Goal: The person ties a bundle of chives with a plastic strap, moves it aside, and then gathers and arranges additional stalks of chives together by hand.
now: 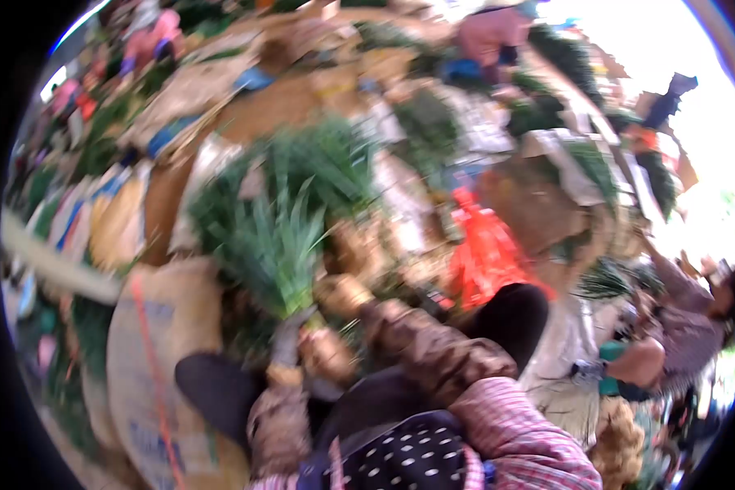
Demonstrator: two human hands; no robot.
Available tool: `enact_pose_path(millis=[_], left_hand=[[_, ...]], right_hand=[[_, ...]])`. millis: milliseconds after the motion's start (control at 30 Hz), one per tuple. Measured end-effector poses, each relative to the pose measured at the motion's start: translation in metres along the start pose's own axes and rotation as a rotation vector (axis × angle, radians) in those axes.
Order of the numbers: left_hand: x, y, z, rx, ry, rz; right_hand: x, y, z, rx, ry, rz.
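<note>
A bunch of long green onions [278, 253] stands in front of my lap, its leaves fanned upward and away from me. My left hand [289, 335], in a greyish glove, is closed round the lower stalks. Below the stalks lies a tan-brown rounded mass [327, 355]; blur hides whether it is the root end. My right hand [343, 296], in a tan covering, is just right of the stalks; its fingers are smeared by motion. More green onions [327, 163] are heaped beyond the bunch.
A stuffed woven sack [167, 367] stands at my left. A red plastic bag [490, 249] lies ahead to the right, near my knee. A person [678, 327] sits at the far right. Further back are brown sheets, sacks, greens and another person in pink [494, 37].
</note>
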State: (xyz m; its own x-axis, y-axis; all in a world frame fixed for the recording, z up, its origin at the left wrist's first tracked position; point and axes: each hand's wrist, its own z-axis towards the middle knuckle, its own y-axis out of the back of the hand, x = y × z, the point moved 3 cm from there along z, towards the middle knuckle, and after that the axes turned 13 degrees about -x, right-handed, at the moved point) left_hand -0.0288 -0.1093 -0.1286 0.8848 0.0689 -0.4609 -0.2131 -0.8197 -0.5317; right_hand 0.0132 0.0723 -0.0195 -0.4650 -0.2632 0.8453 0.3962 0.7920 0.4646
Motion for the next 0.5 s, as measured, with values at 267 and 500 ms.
enact_pose_path(millis=[267, 500], left_hand=[[-0.055, -0.067, -0.067, -0.036, -0.272, 0.126], [-0.055, -0.084, -0.088, -0.162, -0.305, 0.126]], right_hand=[[-0.025, 0.014, 0.006, -0.092, -0.231, 0.246], [-0.004, -0.015, 0.019, -0.065, -0.221, 0.182]])
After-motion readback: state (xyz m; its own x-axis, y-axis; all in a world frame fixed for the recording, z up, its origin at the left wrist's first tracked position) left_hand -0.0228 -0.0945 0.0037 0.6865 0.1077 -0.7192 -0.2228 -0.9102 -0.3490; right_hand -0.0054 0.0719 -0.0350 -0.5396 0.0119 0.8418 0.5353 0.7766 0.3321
